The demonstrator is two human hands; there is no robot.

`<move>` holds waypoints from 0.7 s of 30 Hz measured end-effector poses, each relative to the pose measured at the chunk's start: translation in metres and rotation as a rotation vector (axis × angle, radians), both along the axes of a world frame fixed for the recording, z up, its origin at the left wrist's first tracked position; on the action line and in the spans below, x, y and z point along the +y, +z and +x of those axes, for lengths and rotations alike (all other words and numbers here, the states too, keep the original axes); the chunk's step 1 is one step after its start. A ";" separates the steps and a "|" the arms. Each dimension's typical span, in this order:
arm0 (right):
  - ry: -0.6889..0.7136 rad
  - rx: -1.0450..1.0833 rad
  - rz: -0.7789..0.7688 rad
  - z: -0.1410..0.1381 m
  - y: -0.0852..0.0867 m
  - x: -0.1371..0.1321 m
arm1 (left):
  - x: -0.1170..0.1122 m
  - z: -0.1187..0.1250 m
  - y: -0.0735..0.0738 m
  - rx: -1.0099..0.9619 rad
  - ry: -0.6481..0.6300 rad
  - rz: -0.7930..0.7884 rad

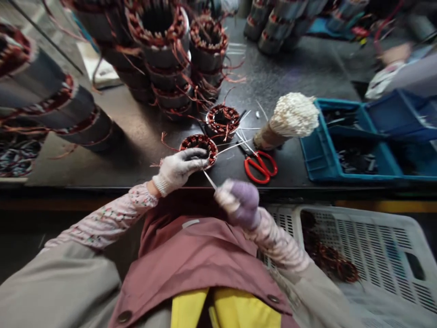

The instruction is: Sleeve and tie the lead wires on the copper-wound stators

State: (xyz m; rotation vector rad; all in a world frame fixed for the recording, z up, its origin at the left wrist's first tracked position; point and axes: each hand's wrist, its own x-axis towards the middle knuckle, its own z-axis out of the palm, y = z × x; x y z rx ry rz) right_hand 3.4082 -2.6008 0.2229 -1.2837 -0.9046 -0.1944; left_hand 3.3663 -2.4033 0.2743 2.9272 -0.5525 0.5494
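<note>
My left hand point(180, 169), in a white glove with darkened fingertips, grips the near left rim of a small motor stator point(212, 157) with copper windings. My right hand point(239, 200), in a purple and white glove, is blurred and closed at the bench's front edge. From it a thin white cord point(209, 179) runs straight to the stator's near rim. Another white cord end sticks out at the stator's right. Just behind stands a second wound stator point(223, 120). Loose white cords point(244, 136) and red-handled scissors point(261, 167) lie to the right.
A thick bundle of white cords point(295, 116) stands by blue bins point(344, 171) holding small dark parts. Stacked stators point(167, 68) rise behind, and a leaning stack point(82, 114) stands left. A white crate point(372, 237) is below right. Another person's arm point(406, 75) shows far right.
</note>
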 end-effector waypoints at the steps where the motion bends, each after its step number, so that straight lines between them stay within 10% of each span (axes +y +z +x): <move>1: -0.005 0.141 0.072 0.006 0.007 0.010 | -0.001 0.000 0.002 0.030 -0.016 0.090; 6: 0.091 0.551 0.129 0.055 0.026 0.054 | -0.016 -0.003 0.020 0.201 0.026 0.486; 13: -0.907 0.009 0.053 0.117 -0.046 -0.053 | -0.003 0.013 0.058 0.440 -0.087 0.801; 21: -1.152 -0.308 -0.263 0.175 -0.063 -0.082 | -0.010 0.012 0.044 0.369 -0.080 0.624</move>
